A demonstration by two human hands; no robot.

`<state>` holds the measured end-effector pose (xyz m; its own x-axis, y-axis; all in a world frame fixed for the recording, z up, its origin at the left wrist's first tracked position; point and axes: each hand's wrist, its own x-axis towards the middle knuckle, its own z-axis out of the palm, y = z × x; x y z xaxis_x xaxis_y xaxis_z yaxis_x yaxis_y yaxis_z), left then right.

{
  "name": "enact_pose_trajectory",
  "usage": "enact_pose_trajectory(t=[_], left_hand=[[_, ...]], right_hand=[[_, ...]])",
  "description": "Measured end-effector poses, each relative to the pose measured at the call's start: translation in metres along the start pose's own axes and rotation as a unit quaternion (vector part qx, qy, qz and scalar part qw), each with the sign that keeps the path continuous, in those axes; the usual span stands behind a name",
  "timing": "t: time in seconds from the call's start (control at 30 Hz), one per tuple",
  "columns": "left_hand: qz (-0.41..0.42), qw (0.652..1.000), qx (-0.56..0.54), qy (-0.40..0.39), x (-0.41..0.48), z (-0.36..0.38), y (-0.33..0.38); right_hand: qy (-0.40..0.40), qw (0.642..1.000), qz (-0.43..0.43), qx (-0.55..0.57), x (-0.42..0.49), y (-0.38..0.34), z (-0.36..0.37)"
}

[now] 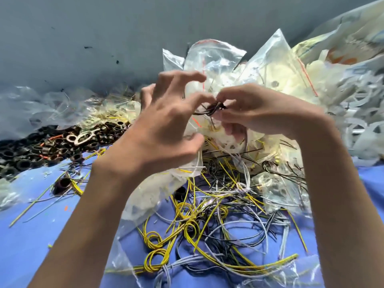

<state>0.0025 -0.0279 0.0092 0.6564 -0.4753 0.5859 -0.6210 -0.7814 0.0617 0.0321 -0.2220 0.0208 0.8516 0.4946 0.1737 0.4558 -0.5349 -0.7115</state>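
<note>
Your right hand (259, 113) pinched a small dark wire coil (216, 107) between thumb and fingertips, held in the air above the bench (31, 246). Your left hand (166, 123) faced it with fingers spread and bent, one fingertip touching the coil; whether it gripped the wire could not be told. Directly behind both hands stood a heap of clear zip bags (218, 59) holding pale plastic parts. Below the wrists lay tangled yellow wires (155, 242) and grey wires (239, 225), several wound into loops, on the blue bench surface. To the left, well apart, lay a pile of black rings (52, 146) before the grey wall (104, 28).
</note>
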Motion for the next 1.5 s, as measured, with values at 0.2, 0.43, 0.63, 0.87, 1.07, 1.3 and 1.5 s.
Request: enact_pose_trajectory(t=[0.2, 0.43, 0.63, 0.87, 1.07, 1.3, 1.5], left_hand=[[-0.074, 0.995, -0.025, 0.055, 0.004, 0.007, 0.008], [-0.061, 0.986, -0.144, 0.057, 0.002, -0.007, 0.004], [-0.02, 0.978, -0.202, 0.042, 0.0, -0.015, -0.009], [0.013, 0.985, -0.171, 0.012, -0.001, -0.006, -0.015], [0.004, 0.983, -0.183, -0.007, -0.003, -0.018, -0.024], [-0.026, 0.991, -0.128, -0.007, -0.003, -0.013, -0.026], [-0.045, 0.993, -0.106, 0.024, 0.0, -0.012, -0.026]], right_hand=[[0.058, 0.995, -0.082, 0.025, -0.004, -0.01, -0.009], [0.058, 0.993, -0.105, 0.01, -0.009, -0.025, -0.006], [0.082, 0.991, -0.085, -0.056, -0.005, -0.02, -0.005], [0.05, 0.995, -0.082, -0.014, -0.002, -0.016, -0.002], [0.052, 0.991, -0.108, -0.06, -0.003, -0.017, -0.005], [0.095, 0.988, -0.114, -0.047, 0.007, -0.027, 0.011], [0.116, 0.981, -0.133, -0.076, 0.01, -0.041, 0.028]])
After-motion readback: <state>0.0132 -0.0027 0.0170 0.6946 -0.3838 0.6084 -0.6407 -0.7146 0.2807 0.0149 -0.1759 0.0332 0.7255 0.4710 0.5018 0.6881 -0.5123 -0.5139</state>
